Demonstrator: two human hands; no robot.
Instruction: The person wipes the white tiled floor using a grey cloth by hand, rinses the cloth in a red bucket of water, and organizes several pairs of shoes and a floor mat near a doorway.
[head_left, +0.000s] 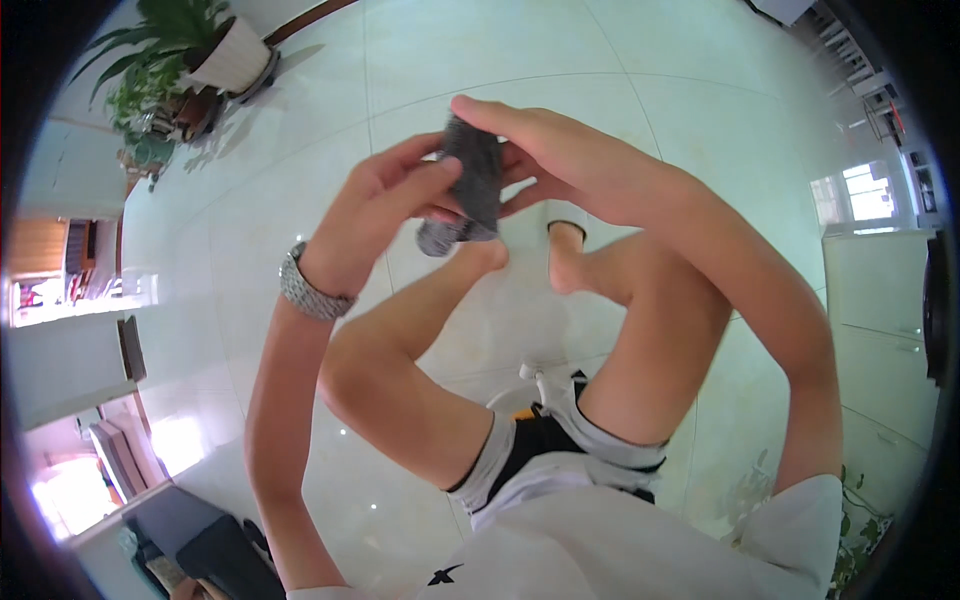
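A dark grey, fuzzy-looking fabric piece, possibly a sock, is stretched upright between my hands above the floor. My left hand pinches its left edge, with the thumb across the front. My right hand holds the upper right side, thumb at the top edge and fingers partly behind the cloth. A rounded grey end hangs at the lower left. A silvery textured band is around my left wrist. My bare feet are on the floor below, partly hidden by the cloth.
Glossy floor tiles surround my bare legs. Potted plants stand at the upper left. Pale cabinets line the right side, with leafy stems at the lower right. Part of another person shows beside dark seating at the lower left.
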